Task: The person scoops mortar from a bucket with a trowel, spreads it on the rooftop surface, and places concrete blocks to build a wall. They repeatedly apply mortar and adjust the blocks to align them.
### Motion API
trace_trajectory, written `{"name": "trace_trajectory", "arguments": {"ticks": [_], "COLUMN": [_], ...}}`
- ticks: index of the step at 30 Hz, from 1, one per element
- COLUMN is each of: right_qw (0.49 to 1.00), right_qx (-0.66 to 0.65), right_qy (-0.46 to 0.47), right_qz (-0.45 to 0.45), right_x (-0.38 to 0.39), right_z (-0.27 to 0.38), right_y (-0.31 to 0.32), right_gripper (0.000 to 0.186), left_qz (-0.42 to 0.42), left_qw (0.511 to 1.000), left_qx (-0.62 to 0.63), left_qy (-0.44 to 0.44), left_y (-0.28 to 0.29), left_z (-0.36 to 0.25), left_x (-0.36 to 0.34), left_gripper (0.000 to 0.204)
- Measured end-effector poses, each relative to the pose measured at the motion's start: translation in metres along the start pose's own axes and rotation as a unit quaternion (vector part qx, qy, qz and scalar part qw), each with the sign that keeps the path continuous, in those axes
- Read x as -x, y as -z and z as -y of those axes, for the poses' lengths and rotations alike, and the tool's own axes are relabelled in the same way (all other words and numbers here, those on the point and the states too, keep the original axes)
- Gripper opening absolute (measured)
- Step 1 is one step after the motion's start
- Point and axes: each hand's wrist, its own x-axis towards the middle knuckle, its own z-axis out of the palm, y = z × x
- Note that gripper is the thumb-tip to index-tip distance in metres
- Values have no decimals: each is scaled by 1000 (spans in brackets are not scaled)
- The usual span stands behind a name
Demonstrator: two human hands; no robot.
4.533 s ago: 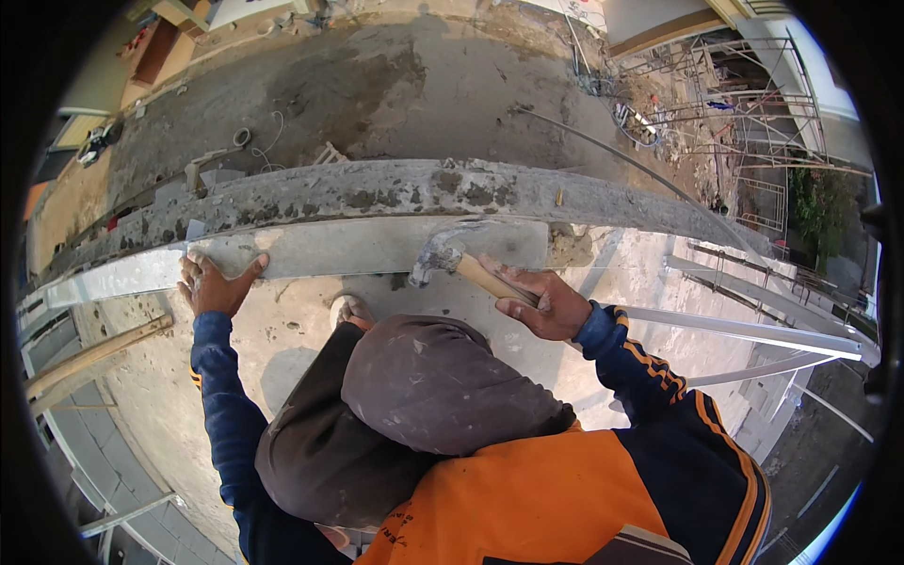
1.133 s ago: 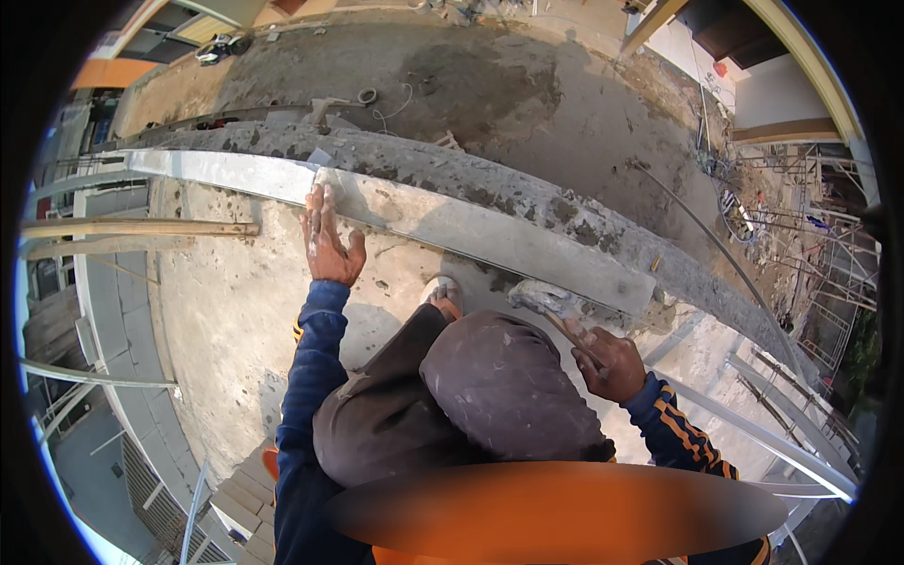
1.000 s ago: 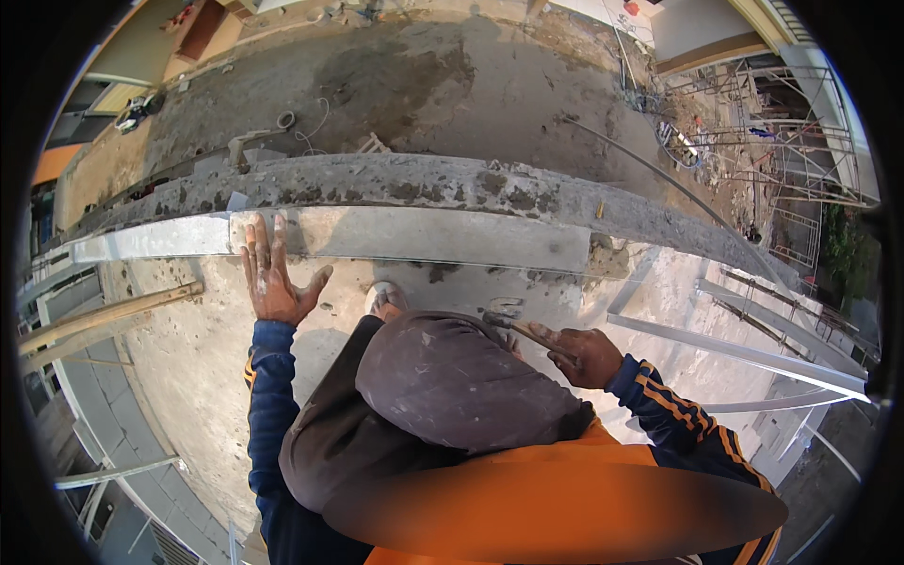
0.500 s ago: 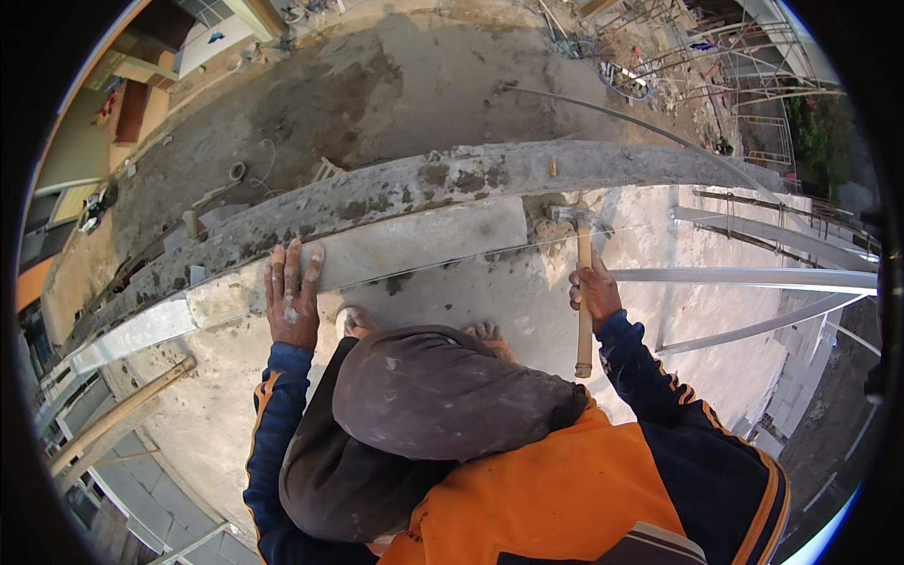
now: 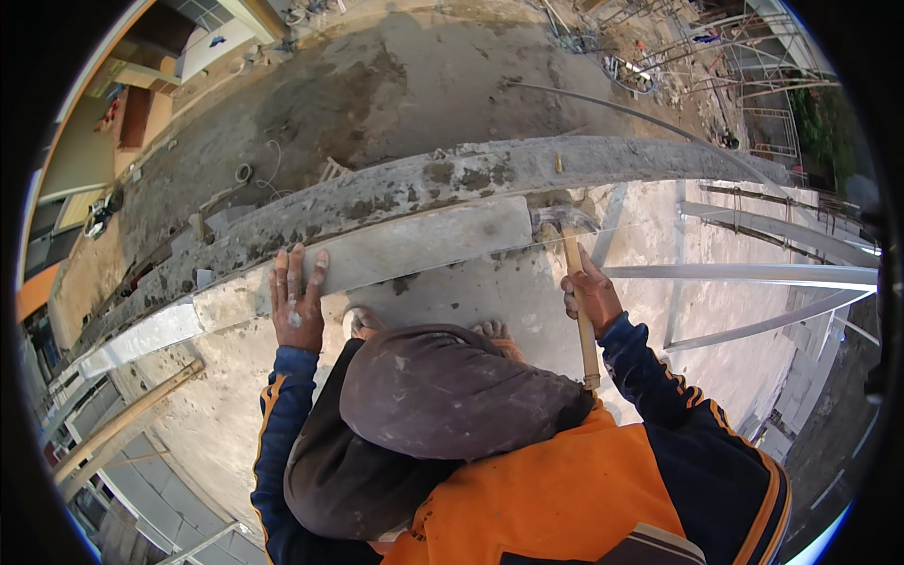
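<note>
My left hand [image 5: 299,306] lies with fingers apart on the top of a long pale grey block [image 5: 424,242], near the joint with the neighbouring block [image 5: 226,299]. In my right hand [image 5: 595,299] is a hammer [image 5: 588,348], gripped round its light wooden handle. The metal head of the hammer is at the right end of the pale block; whether they touch I cannot tell. A thin taut string runs along the near edge of the blocks. My bare feet rest on the floor just behind the row.
Beyond the blocks runs a rough concrete ledge [image 5: 377,200] with mortar stains, dropping to a lower ground. Metal bars [image 5: 744,274] reach in from the right, near my right hand. A timber pole [image 5: 132,414] lies at left. Scaffolding frames [image 5: 767,132] stand far right.
The hammer head has moved slightly left, to the right end of the block, and the handle now leans more. My left hand stays on the blocks. The view has shifted slightly.
</note>
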Motion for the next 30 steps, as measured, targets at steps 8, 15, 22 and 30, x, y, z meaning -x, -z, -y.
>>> {"name": "trace_trajectory", "arguments": {"ticks": [8,15,22,30], "right_qw": [998,999,998,964], "right_qx": [-33,-24,59,256], "right_qy": [34,-25,21,-62], "right_qz": [-37,-3,-19,-45], "right_x": [2,11,8,17], "right_z": [6,8,-13,-60], "right_y": [-5,-9,16,39], "right_gripper": [63,62,77,77], "left_qz": [2,1,51,78], "left_qw": [1000,1000,999,996], "left_qx": [0,-7,17,-17], "left_qy": [10,7,-6,-43], "left_y": [0,-4,13,36], "left_z": [-2,-1,-10,-16], "left_x": [0,2,-8,-31], "left_gripper": [65,66,82,101]}}
